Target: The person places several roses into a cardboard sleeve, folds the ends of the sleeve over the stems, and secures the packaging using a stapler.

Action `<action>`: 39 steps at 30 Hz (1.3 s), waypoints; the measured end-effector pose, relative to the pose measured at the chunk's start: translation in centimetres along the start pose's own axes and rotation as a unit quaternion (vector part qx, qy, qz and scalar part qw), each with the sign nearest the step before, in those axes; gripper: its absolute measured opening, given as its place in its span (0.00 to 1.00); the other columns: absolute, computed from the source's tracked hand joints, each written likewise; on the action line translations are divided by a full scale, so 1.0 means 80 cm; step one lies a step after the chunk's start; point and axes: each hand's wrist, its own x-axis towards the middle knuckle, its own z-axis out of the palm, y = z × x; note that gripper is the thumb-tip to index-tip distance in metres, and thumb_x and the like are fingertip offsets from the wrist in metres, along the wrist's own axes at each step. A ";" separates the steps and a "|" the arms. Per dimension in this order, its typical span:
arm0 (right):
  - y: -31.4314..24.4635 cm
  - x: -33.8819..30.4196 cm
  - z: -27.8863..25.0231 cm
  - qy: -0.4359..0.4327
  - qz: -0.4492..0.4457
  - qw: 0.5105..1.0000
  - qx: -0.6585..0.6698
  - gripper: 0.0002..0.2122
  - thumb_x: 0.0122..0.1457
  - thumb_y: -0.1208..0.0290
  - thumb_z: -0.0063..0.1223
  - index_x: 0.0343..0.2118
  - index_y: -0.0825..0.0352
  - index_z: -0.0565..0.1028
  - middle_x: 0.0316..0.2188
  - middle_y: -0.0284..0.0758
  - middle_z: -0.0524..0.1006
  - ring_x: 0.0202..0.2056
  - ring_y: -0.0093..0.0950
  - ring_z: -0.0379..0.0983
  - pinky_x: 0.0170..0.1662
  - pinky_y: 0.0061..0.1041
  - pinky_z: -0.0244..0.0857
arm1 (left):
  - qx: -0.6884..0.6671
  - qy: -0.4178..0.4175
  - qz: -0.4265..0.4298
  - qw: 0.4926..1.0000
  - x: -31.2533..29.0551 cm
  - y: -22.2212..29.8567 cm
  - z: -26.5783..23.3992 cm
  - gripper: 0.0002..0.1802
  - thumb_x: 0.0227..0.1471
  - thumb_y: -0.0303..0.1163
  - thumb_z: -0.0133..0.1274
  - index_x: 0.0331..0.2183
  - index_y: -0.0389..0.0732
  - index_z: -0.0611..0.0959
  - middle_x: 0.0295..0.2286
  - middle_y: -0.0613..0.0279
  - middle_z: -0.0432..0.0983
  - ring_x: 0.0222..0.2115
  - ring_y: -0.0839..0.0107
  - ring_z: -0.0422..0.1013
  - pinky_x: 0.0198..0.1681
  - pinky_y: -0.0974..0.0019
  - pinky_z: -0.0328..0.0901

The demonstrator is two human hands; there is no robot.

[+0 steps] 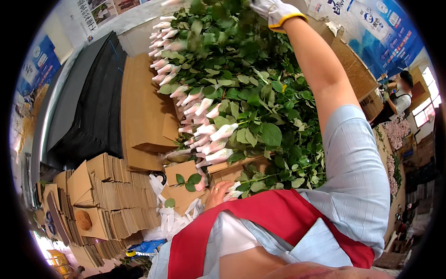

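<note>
My left hand (217, 194) is bare, with a ring on one finger. Its fingers close around the head of a rose (233, 191) in a white net sleeve, whose leafy stem points right. Far up at the top edge, my right hand (275, 13) wears a white glove with a yellow cuff. It reaches over the far leaves of a big pile of roses (278, 100); the frame edge cuts off its fingers. Pale pink heads in white net sleeves (216, 145) line the pile's left side. A loose pink rose head (200, 184) lies beside my left hand.
Stacked cardboard pieces (116, 197) stand at the left, with black sheets (83, 102) and a large brown carton sheet (141, 107) behind. White strips (174, 218) lie near my left arm. Blue-handled scissors (50, 222) are far left. Another person (398, 100) stands at far right.
</note>
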 end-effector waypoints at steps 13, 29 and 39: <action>0.009 -0.097 -0.007 0.112 0.457 0.701 0.537 0.15 0.64 0.67 0.38 0.51 0.64 0.67 0.45 0.39 0.75 0.45 0.34 0.70 0.50 0.28 0.63 | -0.013 0.001 0.021 1.000 0.002 0.000 0.003 0.30 0.41 0.31 0.63 0.49 0.42 0.74 0.47 0.54 0.69 0.50 0.52 0.64 0.53 0.55 0.59; -0.003 -0.206 -0.165 0.227 0.424 0.643 0.596 0.07 0.56 0.67 0.49 0.30 0.63 0.76 0.21 0.42 0.76 0.24 0.42 0.74 0.26 0.38 0.68 | -0.038 -0.027 0.012 0.999 0.006 0.013 -0.006 0.29 0.44 0.29 0.61 0.50 0.40 0.73 0.51 0.51 0.66 0.51 0.50 0.63 0.54 0.55 0.59; -0.238 -0.110 -0.200 0.141 0.082 0.211 0.964 0.24 0.52 0.53 0.59 0.48 0.65 0.75 0.43 0.38 0.78 0.43 0.33 0.75 0.48 0.29 0.68 | -0.004 0.010 0.041 0.999 0.001 -0.003 -0.003 0.31 0.40 0.28 0.64 0.50 0.40 0.74 0.50 0.51 0.68 0.49 0.51 0.65 0.52 0.56 0.61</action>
